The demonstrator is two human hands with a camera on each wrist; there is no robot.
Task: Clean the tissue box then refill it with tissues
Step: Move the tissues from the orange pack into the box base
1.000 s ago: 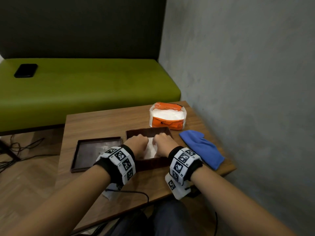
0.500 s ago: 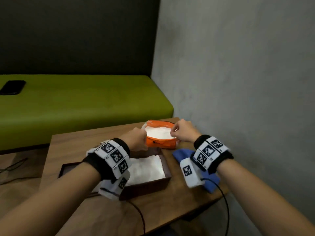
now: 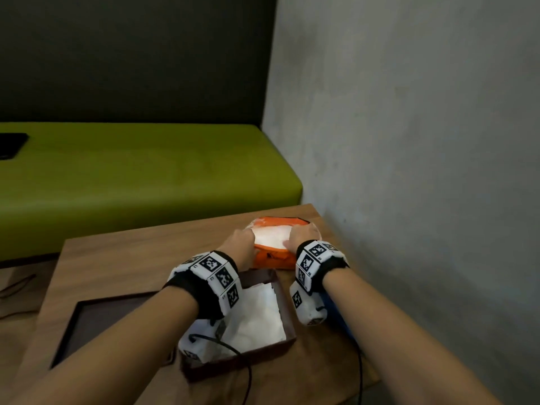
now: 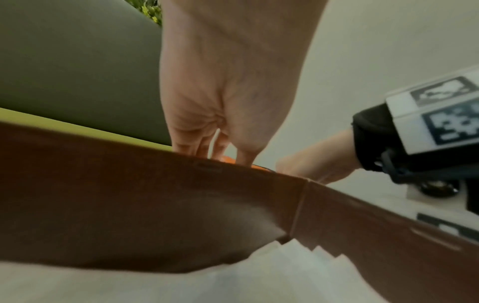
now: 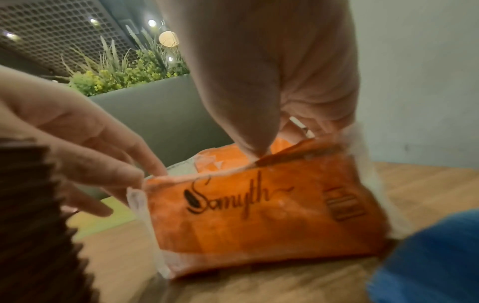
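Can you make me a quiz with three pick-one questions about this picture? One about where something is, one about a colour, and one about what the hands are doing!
1. Where is the tissue pack?
A. on the green bench
B. on the table, just beyond the brown box
C. on the floor

2. What colour is the cloth next to the pack?
A. blue
B. red
C. yellow

3. What are the left hand and right hand doing?
A. resting flat on the table
B. holding the box lid
C. reaching into the open top of the pack, one at each end

Answers:
1 B: the head view shows the pack on the wooden table, past the brown box with tissues in it.
2 A: the right wrist view shows blue fabric beside the pack.
3 C: both hands' fingers dip into the pack's opening around the white tissues.
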